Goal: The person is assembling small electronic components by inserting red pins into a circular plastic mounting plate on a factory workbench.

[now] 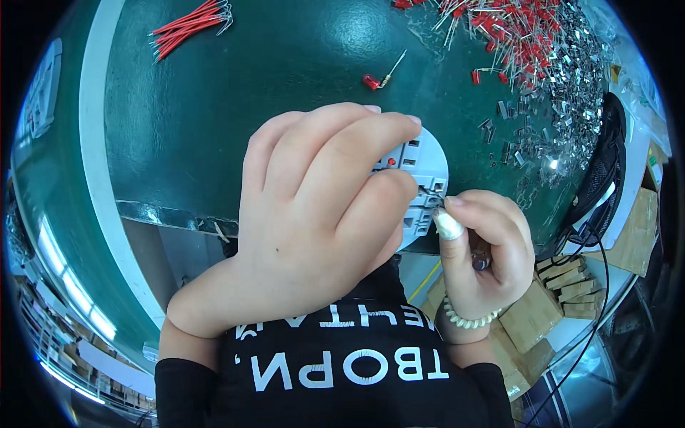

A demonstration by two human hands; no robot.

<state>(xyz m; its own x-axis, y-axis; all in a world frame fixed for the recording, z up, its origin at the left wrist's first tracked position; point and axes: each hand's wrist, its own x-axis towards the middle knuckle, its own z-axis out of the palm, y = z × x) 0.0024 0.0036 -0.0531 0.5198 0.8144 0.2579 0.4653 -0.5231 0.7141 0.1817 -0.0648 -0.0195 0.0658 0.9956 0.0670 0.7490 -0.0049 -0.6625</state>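
Note:
A round, white plastic housing with slots and compartments sits near the table's front edge. A small red part shows inside one of its slots. My left hand curls over the housing and grips it, covering its left half. At the housing's right side, my right hand pinches a small metal piece between thumb and forefinger, against the slots. White wrapping covers that thumb's tip. Something dark and shiny shows in the curl of the right hand; its kind is unclear.
On the green table lie a bundle of red wires, a single red component with leads, a heap of red components and many small metal clips. A black mesh item and cardboard boxes are at the right.

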